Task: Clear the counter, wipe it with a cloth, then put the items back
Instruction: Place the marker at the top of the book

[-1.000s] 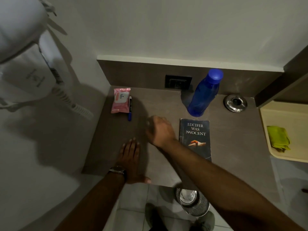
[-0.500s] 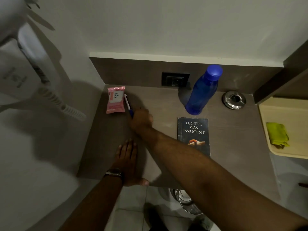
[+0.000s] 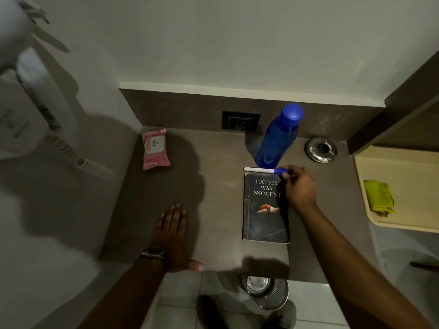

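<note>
On the brown counter, my right hand pinches the blue end of a white and blue pen. The pen lies level between the dark book and the base of the blue water bottle. Whether it rests on the counter I cannot tell. A pink wipes packet lies at the back left corner. My left hand presses flat on the counter near its front edge, fingers spread, holding nothing. A yellow-green cloth sits on the cream tray to the right.
A round steel ashtray sits at the back right of the counter. A wall socket is in the backsplash. A steel bin stands on the floor under the front edge. A white wall-mounted dryer with coiled cord hangs at left.
My right hand picked the pen up from beside the wipes packet and carried it right, to just above the book. The left hand stayed put.
</note>
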A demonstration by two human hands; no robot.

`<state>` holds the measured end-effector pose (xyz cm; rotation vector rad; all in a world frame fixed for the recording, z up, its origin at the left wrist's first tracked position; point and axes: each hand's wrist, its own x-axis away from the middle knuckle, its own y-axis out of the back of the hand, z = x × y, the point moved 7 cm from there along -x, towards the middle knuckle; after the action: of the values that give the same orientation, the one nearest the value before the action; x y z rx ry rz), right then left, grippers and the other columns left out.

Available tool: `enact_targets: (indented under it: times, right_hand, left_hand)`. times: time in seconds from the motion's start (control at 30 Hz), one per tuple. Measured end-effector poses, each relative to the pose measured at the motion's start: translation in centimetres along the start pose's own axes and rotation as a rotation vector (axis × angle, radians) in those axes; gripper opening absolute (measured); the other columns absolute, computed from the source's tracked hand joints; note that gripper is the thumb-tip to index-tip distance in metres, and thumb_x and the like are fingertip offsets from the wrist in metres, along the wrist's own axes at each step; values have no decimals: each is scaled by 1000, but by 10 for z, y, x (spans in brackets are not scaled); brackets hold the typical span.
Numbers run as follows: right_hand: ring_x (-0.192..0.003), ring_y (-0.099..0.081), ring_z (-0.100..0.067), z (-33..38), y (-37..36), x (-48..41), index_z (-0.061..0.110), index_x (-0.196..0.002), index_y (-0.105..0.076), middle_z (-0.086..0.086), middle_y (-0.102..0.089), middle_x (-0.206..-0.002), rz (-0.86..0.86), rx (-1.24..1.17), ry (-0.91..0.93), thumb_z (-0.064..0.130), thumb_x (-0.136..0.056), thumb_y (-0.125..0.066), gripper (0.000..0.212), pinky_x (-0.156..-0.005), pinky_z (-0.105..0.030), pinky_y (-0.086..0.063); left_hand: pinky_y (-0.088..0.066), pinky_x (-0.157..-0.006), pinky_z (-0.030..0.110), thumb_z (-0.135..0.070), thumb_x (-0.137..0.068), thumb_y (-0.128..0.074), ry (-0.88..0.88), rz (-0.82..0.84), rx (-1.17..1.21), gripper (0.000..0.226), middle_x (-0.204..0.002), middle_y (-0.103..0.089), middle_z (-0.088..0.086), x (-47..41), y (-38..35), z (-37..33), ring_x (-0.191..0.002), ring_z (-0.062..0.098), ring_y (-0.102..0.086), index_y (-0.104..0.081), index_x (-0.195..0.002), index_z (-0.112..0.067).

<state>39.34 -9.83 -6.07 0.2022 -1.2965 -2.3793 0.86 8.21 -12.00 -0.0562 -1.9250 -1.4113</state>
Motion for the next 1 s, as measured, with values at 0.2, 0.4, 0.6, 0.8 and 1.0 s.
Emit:
enact_targets:
  times: [0.2,0.4,0.6,0.8,1.0]
  right_hand:
    - [-108,-67,-22,-9,-9,-18,19,-121,-79,-5,-73,-119,138,-118,-12,11,-102,-61,27,-97,-33,-52]
    - [-103,-59,-13,-13,-9,-14,19,-124,-76,7,-62,-107,155,-84,-27,15,-102,-64,25,-91,-30,-46]
    - [-96,-58,-5,-14,-12,-6,22,-126,-73,15,-63,-103,200,-120,-27,13,-102,-63,27,-86,-24,-45]
    - [-108,-61,-11,-15,-9,-10,21,-129,-74,-1,-76,-121,222,-166,-103,17,-104,-64,28,-99,-30,-48]
    - [-128,-65,-21,-15,-4,-12,17,-138,-69,-5,-73,-135,228,-132,-111,18,-102,-68,36,-112,-37,-49]
  left_hand:
    - [18,-125,57,-119,-37,-31,29,40,7,174,-158,48,16,-5,-6,3,-152,37,36,40,-147,-4]
    - [14,-126,58,-119,-38,-31,16,36,-8,171,-160,45,17,-4,-4,2,-153,37,34,42,-145,-7]
    - [14,-126,59,-119,-36,-30,25,55,-22,173,-158,47,17,-4,-1,1,-152,37,36,42,-145,-6]
    - [10,-127,58,-118,-43,-28,26,31,-67,168,-162,41,20,-4,-2,1,-155,39,29,38,-148,-4]
    - [12,-127,56,-112,-50,-39,23,23,-61,163,-163,38,21,-1,2,-1,-155,40,28,35,-151,-6]
